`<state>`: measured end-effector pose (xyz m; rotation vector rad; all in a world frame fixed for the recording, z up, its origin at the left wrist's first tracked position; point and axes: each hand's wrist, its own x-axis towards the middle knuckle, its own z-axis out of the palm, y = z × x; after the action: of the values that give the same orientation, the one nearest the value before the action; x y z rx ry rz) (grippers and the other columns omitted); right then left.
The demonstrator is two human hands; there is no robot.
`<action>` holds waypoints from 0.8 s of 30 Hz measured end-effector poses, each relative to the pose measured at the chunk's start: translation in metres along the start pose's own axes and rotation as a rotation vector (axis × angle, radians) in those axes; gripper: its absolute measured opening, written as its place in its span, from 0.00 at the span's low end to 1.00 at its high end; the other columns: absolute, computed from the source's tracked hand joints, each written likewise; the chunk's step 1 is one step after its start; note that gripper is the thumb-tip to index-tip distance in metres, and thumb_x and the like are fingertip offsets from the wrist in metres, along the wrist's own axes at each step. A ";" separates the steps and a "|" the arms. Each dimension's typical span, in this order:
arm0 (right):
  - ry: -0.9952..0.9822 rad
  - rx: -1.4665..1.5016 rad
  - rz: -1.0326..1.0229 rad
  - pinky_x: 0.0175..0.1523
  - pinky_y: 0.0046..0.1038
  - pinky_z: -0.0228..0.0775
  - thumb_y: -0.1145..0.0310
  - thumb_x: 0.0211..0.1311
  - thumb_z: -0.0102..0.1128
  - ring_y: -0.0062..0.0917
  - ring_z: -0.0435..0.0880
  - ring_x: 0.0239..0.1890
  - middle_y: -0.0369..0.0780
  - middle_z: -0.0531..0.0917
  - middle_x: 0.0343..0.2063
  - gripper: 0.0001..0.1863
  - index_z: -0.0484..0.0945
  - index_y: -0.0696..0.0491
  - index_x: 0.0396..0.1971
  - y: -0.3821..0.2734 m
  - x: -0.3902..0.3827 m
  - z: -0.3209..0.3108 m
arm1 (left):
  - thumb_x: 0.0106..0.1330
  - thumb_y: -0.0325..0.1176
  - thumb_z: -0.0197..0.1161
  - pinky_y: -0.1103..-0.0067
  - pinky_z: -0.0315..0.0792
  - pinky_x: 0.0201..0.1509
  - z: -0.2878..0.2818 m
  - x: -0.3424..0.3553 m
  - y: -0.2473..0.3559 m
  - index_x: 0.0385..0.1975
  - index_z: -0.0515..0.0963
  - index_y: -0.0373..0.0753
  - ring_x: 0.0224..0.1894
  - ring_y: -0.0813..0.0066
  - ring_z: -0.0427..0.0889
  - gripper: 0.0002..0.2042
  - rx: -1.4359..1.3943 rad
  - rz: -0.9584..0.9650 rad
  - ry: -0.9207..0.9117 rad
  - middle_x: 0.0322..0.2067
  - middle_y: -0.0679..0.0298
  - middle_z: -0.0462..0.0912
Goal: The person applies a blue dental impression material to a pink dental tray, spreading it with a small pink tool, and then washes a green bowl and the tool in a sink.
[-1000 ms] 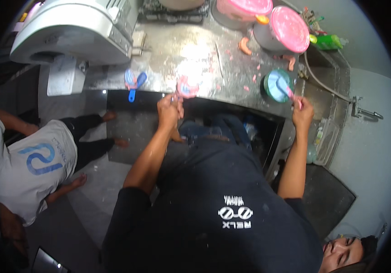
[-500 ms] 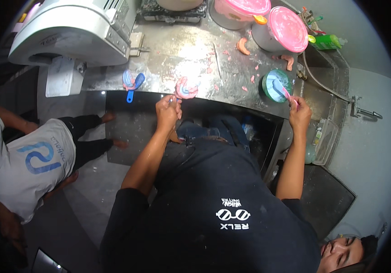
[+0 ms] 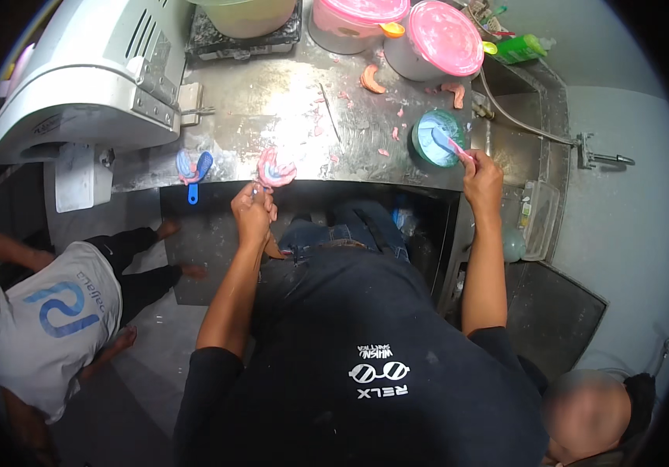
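Pink-handled spatula [image 3: 452, 145] in grip of right hand [image 3: 483, 184], pink-topped tray [image 3: 276, 171] in that of left hand [image 3: 253, 216].

The left hand [image 3: 254, 212] grips a paste-covered tray [image 3: 284, 173] near the edge of the counter [image 3: 229, 140]; the right hand [image 3: 483, 182] holds a pink-handled spatula [image 3: 442, 141] in a green bowl [image 3: 454, 128].

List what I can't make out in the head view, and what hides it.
In the head view:
Handle end of the pink-handled, blue-bladed spatula: hidden by the grip of the right hand.
Handle of the pink-and-blue-coated curved tray: mostly covered by the left hand.
Contents of the rightmost grey round tub: under its round pink lid.
Pale green round bowl: cut off by the upper edge.
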<state>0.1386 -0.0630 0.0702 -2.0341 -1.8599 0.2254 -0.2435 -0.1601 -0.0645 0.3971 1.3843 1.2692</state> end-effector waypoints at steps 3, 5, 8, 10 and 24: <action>-0.025 -0.037 -0.001 0.34 0.36 0.72 0.71 0.59 0.61 0.44 0.82 0.27 0.51 0.82 0.25 0.06 0.81 0.57 0.31 0.006 -0.005 0.005 | 0.72 0.26 0.49 0.82 0.56 0.11 0.002 -0.002 0.002 0.26 0.72 0.29 0.09 0.81 0.62 0.11 0.021 -0.047 0.007 0.12 0.67 0.64; -0.060 -0.038 0.016 0.33 0.38 0.71 0.70 0.59 0.61 0.45 0.82 0.27 0.51 0.82 0.24 0.06 0.81 0.57 0.31 -0.003 0.006 0.006 | 0.73 0.26 0.48 0.82 0.56 0.11 0.005 0.009 0.001 0.27 0.72 0.29 0.09 0.81 0.61 0.11 0.007 -0.016 -0.004 0.12 0.67 0.64; -0.088 0.010 0.043 0.33 0.37 0.72 0.70 0.59 0.61 0.44 0.82 0.28 0.51 0.81 0.23 0.06 0.82 0.57 0.31 -0.003 -0.005 0.009 | 0.73 0.27 0.49 0.82 0.57 0.11 0.001 -0.001 -0.002 0.27 0.72 0.29 0.09 0.81 0.61 0.12 0.016 -0.032 0.003 0.12 0.68 0.64; -0.109 0.053 0.068 0.33 0.36 0.72 0.70 0.59 0.61 0.42 0.82 0.27 0.50 0.81 0.22 0.06 0.83 0.56 0.31 0.004 -0.013 0.011 | 0.73 0.28 0.49 0.82 0.57 0.11 0.003 0.001 -0.003 0.27 0.72 0.29 0.09 0.81 0.62 0.12 0.022 -0.018 0.011 0.12 0.68 0.64; -0.298 0.737 0.435 0.25 0.14 0.52 0.67 0.62 0.64 0.09 0.66 0.20 0.31 0.80 0.21 0.09 0.83 0.58 0.33 -0.020 -0.009 -0.023 | 0.73 0.31 0.50 0.82 0.57 0.11 -0.003 0.007 -0.003 0.27 0.72 0.30 0.08 0.81 0.60 0.12 -0.048 -0.006 0.029 0.12 0.67 0.64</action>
<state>0.1271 -0.0745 0.0977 -1.8726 -1.1620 1.1882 -0.2465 -0.1569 -0.0708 0.3426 1.3757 1.3051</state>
